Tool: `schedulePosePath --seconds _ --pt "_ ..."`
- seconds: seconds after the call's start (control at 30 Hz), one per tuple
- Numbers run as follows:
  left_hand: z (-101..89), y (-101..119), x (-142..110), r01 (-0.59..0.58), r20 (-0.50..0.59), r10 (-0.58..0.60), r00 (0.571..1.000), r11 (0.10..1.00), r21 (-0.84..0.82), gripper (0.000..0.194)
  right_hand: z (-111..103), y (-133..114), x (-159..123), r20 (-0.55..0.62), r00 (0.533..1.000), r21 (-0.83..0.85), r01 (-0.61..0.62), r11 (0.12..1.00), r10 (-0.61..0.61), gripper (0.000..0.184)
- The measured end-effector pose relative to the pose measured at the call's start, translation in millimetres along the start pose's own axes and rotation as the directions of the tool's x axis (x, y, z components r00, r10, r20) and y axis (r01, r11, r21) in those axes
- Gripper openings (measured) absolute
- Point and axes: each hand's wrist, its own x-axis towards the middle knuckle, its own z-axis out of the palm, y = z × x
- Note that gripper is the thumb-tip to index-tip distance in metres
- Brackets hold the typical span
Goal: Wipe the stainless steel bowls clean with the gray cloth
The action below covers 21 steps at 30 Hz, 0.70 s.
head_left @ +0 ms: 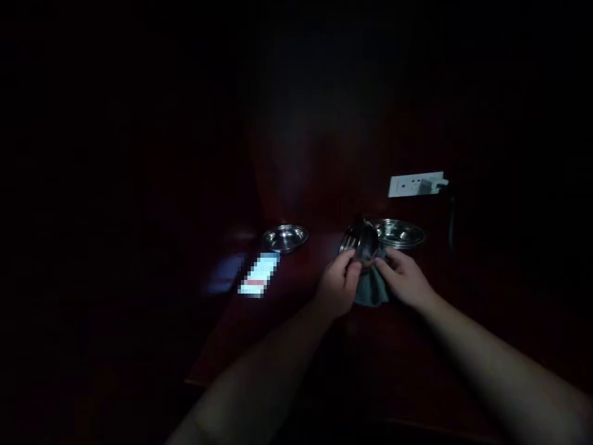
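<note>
My left hand (340,281) is closed on the near left side of a shiny metal bowl (367,240), which is tilted up on its side above the table. My right hand (405,276) pinches a grey-green cloth (372,289) against the bowl's right edge. The cloth hangs down between both hands. Just behind my right hand lies a metal plate (401,233), partly hidden by the bowl. A second metal bowl (286,237) rests upright on the table to the left, apart from my hands.
The dark red table (296,321) is dimly lit, and its front left corner shows. A bright, pixelated phone-like screen (258,275) lies in front of the left bowl. On the wall at the back right is a white socket panel (414,184) with a plugged-in charger and cable.
</note>
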Motion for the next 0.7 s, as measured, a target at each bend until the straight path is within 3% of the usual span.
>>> schedulePosePath --seconds 0.17,0.27,0.37,0.43,0.5,0.6,0.7 --pt "-0.7 -3.1 4.1 0.006 0.030 -0.006 1.000 1.000 0.011 0.029 -8.3 9.1 6.6 -0.132 0.991 0.007 0.000 1.000 0.001 0.020" --pt "-5.1 -5.3 6.3 -0.030 0.001 0.030 1.000 0.998 0.057 0.028 -25.2 20.4 13.1 -0.218 0.971 -0.093 -0.123 0.988 0.100 0.013" --pt "-10.2 -11.5 9.3 -0.029 -0.010 0.030 0.999 0.993 0.116 0.028 -44.9 31.7 18.6 -0.360 0.889 -0.104 -0.338 0.935 0.282 0.018" --pt "-13.3 -17.3 11.9 -0.014 -0.031 0.020 0.999 0.985 0.171 0.029 -54.5 37.6 21.1 -0.277 0.845 -0.080 -0.495 0.865 0.458 0.021" --pt "-16.1 -23.1 14.4 0.009 -0.040 0.002 0.999 0.968 0.250 0.031 -60.1 42.5 23.2 -0.245 0.821 -0.094 -0.550 0.830 0.516 0.019" --pt "-19.4 -30.0 16.7 0.035 -0.053 -0.017 0.998 0.933 0.359 0.032 -64.3 49.3 26.1 -0.286 0.771 -0.105 -0.616 0.781 0.569 0.016" --pt "-20.9 -34.0 16.9 0.006 -0.019 0.003 1.000 0.900 0.435 0.031 -68.3 55.8 28.5 -0.362 0.703 -0.087 -0.680 0.728 0.613 0.033"
